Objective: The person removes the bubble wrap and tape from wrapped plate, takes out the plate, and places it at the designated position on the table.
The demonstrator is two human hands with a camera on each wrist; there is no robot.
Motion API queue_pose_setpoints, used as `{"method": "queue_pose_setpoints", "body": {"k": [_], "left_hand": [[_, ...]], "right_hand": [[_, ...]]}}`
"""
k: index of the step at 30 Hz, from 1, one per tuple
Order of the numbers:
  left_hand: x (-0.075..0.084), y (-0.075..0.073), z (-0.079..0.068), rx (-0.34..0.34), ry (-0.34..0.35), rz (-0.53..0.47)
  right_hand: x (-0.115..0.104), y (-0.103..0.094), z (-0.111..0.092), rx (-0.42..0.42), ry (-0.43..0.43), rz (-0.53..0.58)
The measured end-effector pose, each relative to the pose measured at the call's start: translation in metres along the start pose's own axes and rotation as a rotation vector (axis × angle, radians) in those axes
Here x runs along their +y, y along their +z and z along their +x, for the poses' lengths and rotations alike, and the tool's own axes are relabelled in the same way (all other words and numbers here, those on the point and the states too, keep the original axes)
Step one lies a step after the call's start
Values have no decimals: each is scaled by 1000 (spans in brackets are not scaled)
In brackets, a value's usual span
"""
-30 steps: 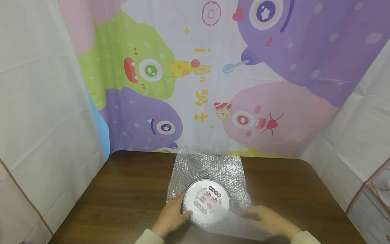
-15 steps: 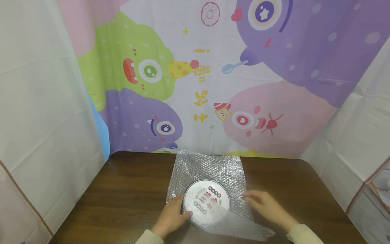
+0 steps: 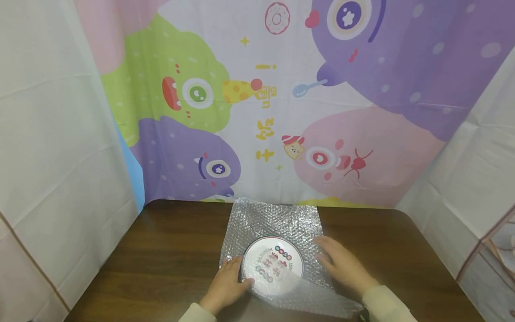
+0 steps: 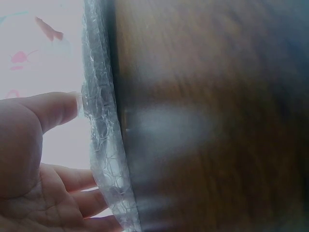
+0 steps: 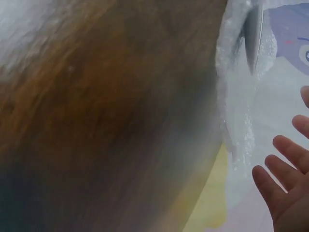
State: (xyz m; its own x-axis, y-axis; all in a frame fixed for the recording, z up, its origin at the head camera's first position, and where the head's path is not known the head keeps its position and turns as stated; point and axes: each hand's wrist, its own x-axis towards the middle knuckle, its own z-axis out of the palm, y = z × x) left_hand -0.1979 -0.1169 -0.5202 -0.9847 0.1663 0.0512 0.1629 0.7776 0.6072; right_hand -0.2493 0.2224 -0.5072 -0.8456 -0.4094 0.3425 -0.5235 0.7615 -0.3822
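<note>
A round white plate [image 3: 293, 256] with a dark rim and printed red and green designs lies on a sheet of bubble wrap [image 3: 277, 219]. A folded-over flap of bubble wrap [image 3: 318, 299] covers the plate's left and near part, its loose corner reaching right. My left hand [image 3: 226, 284] rests at the plate's left side, thumb on the wrap by the near edge, fingers on the sheet. In the left wrist view the thumb [image 4: 60, 108] touches the wrap's edge. My right hand [image 3: 342, 264], fingers extended and holding nothing, is over the sheet's right edge.
The dark wooden table [image 3: 169, 250] stretches to both sides of the sheet. Behind it hangs a curtain [image 3: 257, 134] printed with cartoon monsters, and pale cloth walls [image 3: 68, 134] stand at the left and right.
My right hand has let go of the flap's right corner and moved up and inward to the sheet's right edge. The flap's corner now lies loose. My left hand has stayed in place.
</note>
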Motion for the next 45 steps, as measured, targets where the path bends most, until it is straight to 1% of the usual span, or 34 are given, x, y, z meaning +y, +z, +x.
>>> {"method": "queue_pose_setpoints", "body": {"k": [6, 10, 18, 23, 27, 35, 45], "left_hand": [[4, -3, -1, 0, -1, -11], [4, -3, -1, 1, -7, -16], [4, -3, -1, 8, 2, -14], [5, -4, -1, 5, 1, -10], [4, -3, -1, -3, -2, -11], [3, -2, -2, -9, -18, -9], [2, -5, -4, -21, -28, -71]], "right_hand": [[3, 8, 3, -78, 19, 21], [5, 13, 5, -145, 43, 10], [10, 18, 4, -301, 130, 77], [12, 21, 5, -362, 125, 39], [15, 23, 4, -384, 116, 8], [14, 24, 4, -399, 124, -9], [6, 19, 4, -405, 150, -1]]}}
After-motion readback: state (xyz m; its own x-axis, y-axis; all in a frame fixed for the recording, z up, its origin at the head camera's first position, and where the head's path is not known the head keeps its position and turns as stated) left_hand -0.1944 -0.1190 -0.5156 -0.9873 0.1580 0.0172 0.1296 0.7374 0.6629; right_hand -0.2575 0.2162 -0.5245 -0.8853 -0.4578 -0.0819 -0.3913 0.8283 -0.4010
